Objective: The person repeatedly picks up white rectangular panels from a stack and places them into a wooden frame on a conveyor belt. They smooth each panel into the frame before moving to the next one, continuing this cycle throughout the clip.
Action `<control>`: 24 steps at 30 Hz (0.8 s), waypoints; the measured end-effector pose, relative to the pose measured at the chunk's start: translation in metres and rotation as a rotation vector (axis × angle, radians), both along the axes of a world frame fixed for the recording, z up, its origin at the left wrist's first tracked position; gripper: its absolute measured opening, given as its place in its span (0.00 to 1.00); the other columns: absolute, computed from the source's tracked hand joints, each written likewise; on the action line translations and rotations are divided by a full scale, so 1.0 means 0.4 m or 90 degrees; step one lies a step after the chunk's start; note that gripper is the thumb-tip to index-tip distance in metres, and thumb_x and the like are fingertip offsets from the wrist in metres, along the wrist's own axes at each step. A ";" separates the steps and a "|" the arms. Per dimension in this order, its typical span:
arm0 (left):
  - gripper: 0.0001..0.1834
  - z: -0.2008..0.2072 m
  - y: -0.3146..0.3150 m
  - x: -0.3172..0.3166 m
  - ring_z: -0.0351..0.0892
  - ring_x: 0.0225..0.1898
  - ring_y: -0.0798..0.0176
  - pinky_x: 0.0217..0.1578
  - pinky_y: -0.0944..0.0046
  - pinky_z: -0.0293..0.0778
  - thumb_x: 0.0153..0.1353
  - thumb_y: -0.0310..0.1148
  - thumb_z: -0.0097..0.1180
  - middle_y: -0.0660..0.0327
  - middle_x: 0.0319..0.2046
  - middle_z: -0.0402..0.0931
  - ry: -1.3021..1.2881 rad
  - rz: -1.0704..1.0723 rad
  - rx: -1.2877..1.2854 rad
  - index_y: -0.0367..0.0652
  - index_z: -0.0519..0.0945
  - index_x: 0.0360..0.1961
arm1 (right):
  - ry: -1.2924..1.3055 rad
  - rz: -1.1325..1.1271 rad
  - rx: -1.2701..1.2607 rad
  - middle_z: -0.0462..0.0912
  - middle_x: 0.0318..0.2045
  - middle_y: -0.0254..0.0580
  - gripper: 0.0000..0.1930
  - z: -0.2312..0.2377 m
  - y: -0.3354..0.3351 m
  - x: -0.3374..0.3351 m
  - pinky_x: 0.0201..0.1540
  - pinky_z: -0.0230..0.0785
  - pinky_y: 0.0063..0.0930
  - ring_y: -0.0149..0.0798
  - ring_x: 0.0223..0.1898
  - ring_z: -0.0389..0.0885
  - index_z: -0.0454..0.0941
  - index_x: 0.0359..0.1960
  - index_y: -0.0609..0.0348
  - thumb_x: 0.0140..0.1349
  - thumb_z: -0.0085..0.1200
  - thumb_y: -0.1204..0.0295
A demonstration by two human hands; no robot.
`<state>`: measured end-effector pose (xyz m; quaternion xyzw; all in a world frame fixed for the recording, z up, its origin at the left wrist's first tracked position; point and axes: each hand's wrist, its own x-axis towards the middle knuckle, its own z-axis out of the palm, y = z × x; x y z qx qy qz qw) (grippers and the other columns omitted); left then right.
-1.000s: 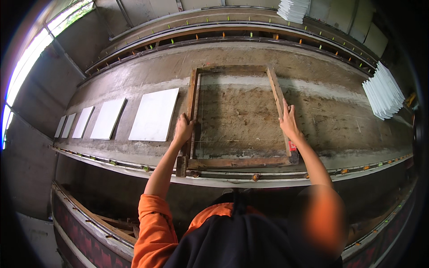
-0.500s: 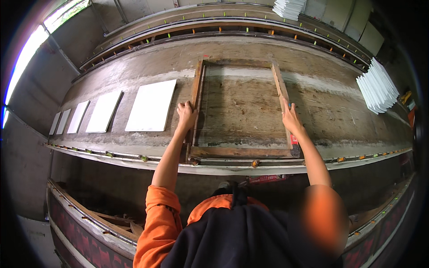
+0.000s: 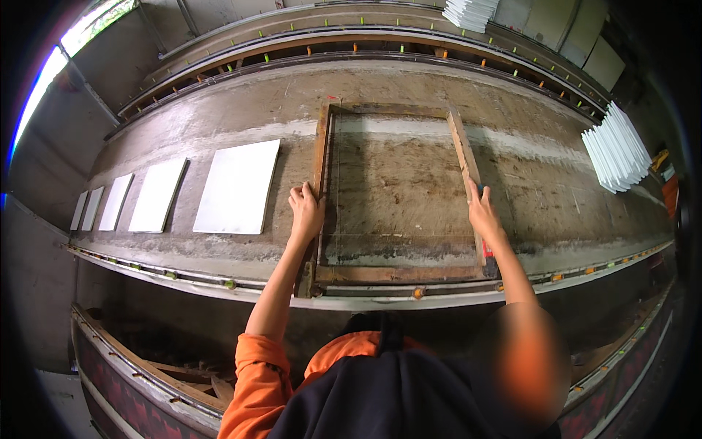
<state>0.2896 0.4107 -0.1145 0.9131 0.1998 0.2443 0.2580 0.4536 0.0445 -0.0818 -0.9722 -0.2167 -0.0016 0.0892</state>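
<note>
Frame (image 3: 398, 275), wooden, rectangular: occupying the centre of the picture, over the brown table (image 3: 409, 84); whether it is lying flat or hovering slightly, the view is not telling. Near bar: running close along the front edge (image 3: 365, 301) at lower centre. Far bar: stopping well short of the back rail (image 3: 351, 57), brown surface stretching between them.

Left hand (image 3: 307, 212), centre left: closing round the left bar, knuckles showing on the outer side; finger ends partly hiding.

Right hand (image 3: 484, 216), right of centre: pinching the right bar, thumb and forefinger showing apart at the wood; remaining fingers mostly hiding. Red patch (image 3: 488, 250): showing on the right bar's lower end, beside the forearm.

Panels, white, five, left half: standing in a row as separate pieces, looking smaller toward the left rim. Largest panel (image 3: 238, 186): lying nearest the frame, a strip of table separating its right edge from the left bar. Smallest panel (image 3: 78, 211): lying at far left, near the table's end.

Stack (image 3: 616, 150), white sheets, right: standing well apart from the frame, a wide stretch of table lying between. Second stack (image 3: 469, 12): sitting at the upper edge, beyond the back rail.

Pegs (image 3: 418, 293), orange and green: lining the front edge, one orange showing just below the near bar.
</note>
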 end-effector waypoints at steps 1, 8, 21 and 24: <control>0.31 0.014 -0.010 -0.001 0.59 0.46 0.38 0.49 0.47 0.59 0.52 0.28 0.52 0.38 0.46 0.56 0.024 -0.006 0.026 0.25 0.56 0.54 | -0.027 0.013 -0.003 0.54 0.55 0.72 0.27 -0.001 0.001 0.003 0.31 0.73 0.45 0.65 0.35 0.75 0.43 0.64 0.41 0.65 0.35 0.72; 0.39 0.076 -0.055 -0.003 0.58 0.50 0.41 0.49 0.50 0.62 0.51 0.32 0.55 0.39 0.48 0.57 0.126 0.021 0.087 0.23 0.50 0.58 | 0.014 -0.018 -0.100 0.54 0.53 0.75 0.29 0.031 0.026 -0.020 0.24 0.74 0.38 0.57 0.27 0.78 0.45 0.64 0.46 0.63 0.39 0.74; 0.39 0.290 -0.536 0.266 0.33 0.66 0.42 0.61 0.43 0.43 0.54 0.44 0.55 0.47 0.65 0.36 0.059 -0.418 0.091 0.48 0.50 0.63 | 0.078 0.119 0.239 0.64 0.53 0.56 0.27 0.185 -0.304 0.000 0.54 0.60 0.40 0.56 0.54 0.65 0.58 0.59 0.52 0.59 0.49 0.60; 0.31 0.322 -0.722 0.223 0.44 0.63 0.43 0.60 0.47 0.49 0.54 0.35 0.56 0.48 0.62 0.48 0.014 -0.509 0.026 0.46 0.61 0.59 | -0.070 -0.008 0.312 0.70 0.47 0.53 0.22 0.242 -0.551 -0.093 0.51 0.63 0.38 0.53 0.51 0.68 0.62 0.56 0.56 0.60 0.47 0.67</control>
